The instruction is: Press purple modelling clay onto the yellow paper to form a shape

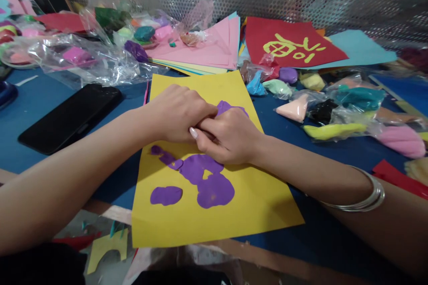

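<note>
My left hand (177, 113) and right hand (229, 136), curled together over purple clay (203, 178) on yellow paper (234, 213), grip unclear, could smear it by dragging.

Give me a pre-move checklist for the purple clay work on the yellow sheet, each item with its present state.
1. Yellow sheet lying flat on the blue table: ok.
2. Left hand on the sheet, steadying it: ok.
3. Right hand pressed over purple clay: ok.
4. Clay under the fingers fully flattened: cannot tell, the hands hide it.
5. Black phone apart from the sheet: ok.
6. Bagged clay pieces off the sheet: ok.
</note>
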A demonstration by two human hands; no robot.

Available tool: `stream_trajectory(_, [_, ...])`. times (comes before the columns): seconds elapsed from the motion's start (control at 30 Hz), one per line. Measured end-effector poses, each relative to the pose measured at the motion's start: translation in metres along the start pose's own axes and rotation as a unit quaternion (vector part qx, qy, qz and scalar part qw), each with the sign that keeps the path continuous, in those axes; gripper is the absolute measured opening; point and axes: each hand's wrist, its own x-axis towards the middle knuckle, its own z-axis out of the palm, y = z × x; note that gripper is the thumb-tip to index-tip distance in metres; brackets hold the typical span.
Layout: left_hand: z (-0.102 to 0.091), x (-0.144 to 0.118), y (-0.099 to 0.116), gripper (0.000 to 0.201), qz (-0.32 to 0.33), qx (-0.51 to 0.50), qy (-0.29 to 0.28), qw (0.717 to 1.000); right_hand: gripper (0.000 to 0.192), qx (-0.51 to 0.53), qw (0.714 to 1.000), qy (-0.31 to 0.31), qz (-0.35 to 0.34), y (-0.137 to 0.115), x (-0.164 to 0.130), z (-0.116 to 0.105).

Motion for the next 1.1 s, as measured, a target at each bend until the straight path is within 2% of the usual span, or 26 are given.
stream_trajectory(0.47, [0.0, 0.0, 0.0, 0.016, -0.003, 0.002, -0.006, 1.0, 0.046, 0.0, 1.0, 0.006, -0.005, 0.001, 0.0, 0.001])
stream_trajectory(0.53, [0.001, 0.0, -0.001, 0.016, 0.018, 0.001, 0.023, 1.0, 0.045, 0.001, 1.0, 0.021, 0.001, 0.0, 0.0, 0.001])
stream_trajectory(0.63, [0.004, -0.001, -0.004, 0.019, 0.041, -0.006, 0.123, 0.992, 0.04, 0.026, 0.996, 0.08, 0.039, -0.005, 0.0, -0.003])
stream_trajectory(0.7, [0.006, -0.001, -0.006, 0.025, 0.009, 0.001, 0.182, 0.983, 0.034, 0.073, 0.986, 0.119, 0.085, -0.007, 0.0, -0.006])
stream_trajectory(0.73, [0.008, -0.001, -0.007, 0.028, 0.007, 0.003, 0.2, 0.98, 0.032, 0.101, 0.981, 0.13, 0.099, -0.008, 0.0, -0.008])
stream_trajectory(0.8, [0.011, -0.001, -0.009, 0.036, 0.012, 0.01, 0.272, 0.962, 0.03, 0.14, 0.973, 0.145, 0.111, -0.009, 0.0, -0.009])
stream_trajectory(0.9, [0.016, 0.002, -0.013, 0.03, 0.035, 0.035, 0.289, 0.956, 0.026, 0.156, 0.972, 0.143, 0.102, -0.006, 0.001, -0.008])
stream_trajectory(1.1, [0.018, 0.003, -0.012, 0.026, 0.047, 0.058, 0.278, 0.958, 0.02, 0.148, 0.973, 0.164, 0.07, -0.001, 0.0, -0.004])
